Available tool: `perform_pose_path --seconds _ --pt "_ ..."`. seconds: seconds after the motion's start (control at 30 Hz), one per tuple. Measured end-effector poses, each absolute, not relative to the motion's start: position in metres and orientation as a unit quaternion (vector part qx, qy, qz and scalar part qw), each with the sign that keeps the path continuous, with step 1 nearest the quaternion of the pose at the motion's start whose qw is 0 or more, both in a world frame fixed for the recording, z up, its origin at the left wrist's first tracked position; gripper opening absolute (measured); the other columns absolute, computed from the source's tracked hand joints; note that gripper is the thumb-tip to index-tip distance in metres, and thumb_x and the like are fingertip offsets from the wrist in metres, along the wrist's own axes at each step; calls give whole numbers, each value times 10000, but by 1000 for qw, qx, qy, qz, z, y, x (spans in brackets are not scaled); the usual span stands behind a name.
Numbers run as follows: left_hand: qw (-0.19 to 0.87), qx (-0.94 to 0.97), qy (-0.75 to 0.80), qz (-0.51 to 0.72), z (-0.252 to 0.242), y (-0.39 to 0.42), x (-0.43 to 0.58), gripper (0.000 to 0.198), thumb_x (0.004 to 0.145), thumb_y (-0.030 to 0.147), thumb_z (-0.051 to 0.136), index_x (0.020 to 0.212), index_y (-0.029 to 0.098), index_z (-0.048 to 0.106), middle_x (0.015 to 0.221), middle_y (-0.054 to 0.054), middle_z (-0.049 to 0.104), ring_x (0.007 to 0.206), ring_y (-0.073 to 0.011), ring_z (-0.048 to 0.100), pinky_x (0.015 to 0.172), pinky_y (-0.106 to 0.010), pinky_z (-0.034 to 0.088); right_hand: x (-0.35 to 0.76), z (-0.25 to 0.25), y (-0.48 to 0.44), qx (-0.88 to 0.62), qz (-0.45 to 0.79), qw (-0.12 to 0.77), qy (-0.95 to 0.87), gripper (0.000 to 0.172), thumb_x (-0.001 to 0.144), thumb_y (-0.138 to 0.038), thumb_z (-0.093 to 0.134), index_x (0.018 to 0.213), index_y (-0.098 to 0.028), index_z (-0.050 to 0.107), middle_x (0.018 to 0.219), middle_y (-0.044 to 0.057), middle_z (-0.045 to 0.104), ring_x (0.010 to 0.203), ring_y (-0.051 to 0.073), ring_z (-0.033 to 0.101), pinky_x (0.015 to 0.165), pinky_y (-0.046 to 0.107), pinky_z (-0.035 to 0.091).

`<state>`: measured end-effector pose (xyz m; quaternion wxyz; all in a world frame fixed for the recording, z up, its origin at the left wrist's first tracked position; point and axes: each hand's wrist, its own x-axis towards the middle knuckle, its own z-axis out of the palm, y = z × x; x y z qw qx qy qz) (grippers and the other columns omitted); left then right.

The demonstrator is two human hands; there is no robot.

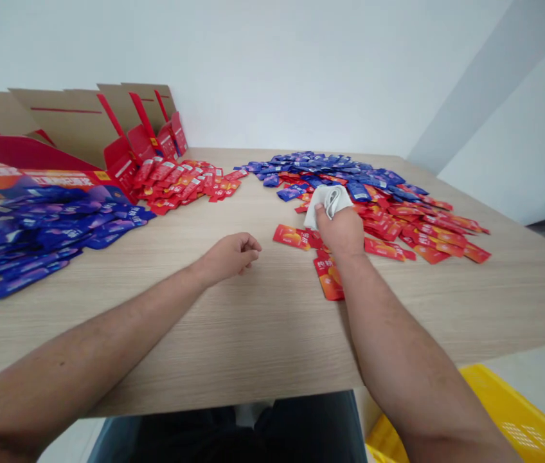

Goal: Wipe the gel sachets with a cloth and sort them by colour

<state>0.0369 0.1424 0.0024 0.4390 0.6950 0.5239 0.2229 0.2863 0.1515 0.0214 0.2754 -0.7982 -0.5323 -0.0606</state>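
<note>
My right hand (340,230) is shut on a crumpled white cloth (329,206), pressing it down at the near edge of a spread of loose sachets. That spread has blue sachets (321,167) at the far side and red sachets (393,222) at the near side. One red sachet (329,278) lies just below my right hand, and another (292,236) lies to its left. My left hand (230,257) rests loosely curled on the wooden tabletop (272,328), holding nothing and touching no sachet.
At the left lie a heap of blue sachets (45,235) and a heap of red sachets (176,183). Behind them stand open red-and-kraft cardboard boxes (74,122) against the white wall (272,71). A yellow plastic crate (508,411) sits on the floor at the lower right.
</note>
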Motion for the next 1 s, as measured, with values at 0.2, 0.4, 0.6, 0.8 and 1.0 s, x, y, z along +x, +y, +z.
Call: perform_pose_path --seconds 0.2,0.4,0.6,0.8,1.0 --pt "233 855 431 171 -3 118 108 191 840 227 583 997 176 679 940 -63 716 848 -202 659 771 -328 527 295 20 153 -787 -71 319 -523 601 949 -590 407 977 -78 720 932 244 728 857 319 707 748 367 521" --pt "48 967 229 105 -11 127 164 368 902 80 425 1181 137 658 1203 -116 685 1132 -236 611 1028 -376 446 301 19 155 -791 -62 328 -513 579 955 -570 407 995 -80 711 952 234 730 889 322 708 758 359 524" --pt "-12 978 209 -4 -3 124 174 377 902 152 460 1222 102 652 1264 -166 633 1118 -276 604 997 -405 466 302 15 157 -783 -50 339 -519 576 949 -583 416 1042 -85 689 982 232 725 894 322 714 757 361 530" --pt "23 962 270 -23 6 99 128 437 841 220 527 1259 141 628 1220 -163 607 1074 -297 602 922 -416 508 291 16 153 -772 -23 317 -550 563 965 -563 396 1050 -101 706 1014 224 734 934 296 709 790 327 523" --pt "37 949 311 -21 8 86 59 393 823 216 552 1196 196 674 1199 -138 612 1093 -278 590 966 -404 486 260 19 140 -751 4 279 -598 588 969 -590 390 1037 -109 721 996 211 744 946 277 708 800 308 519"
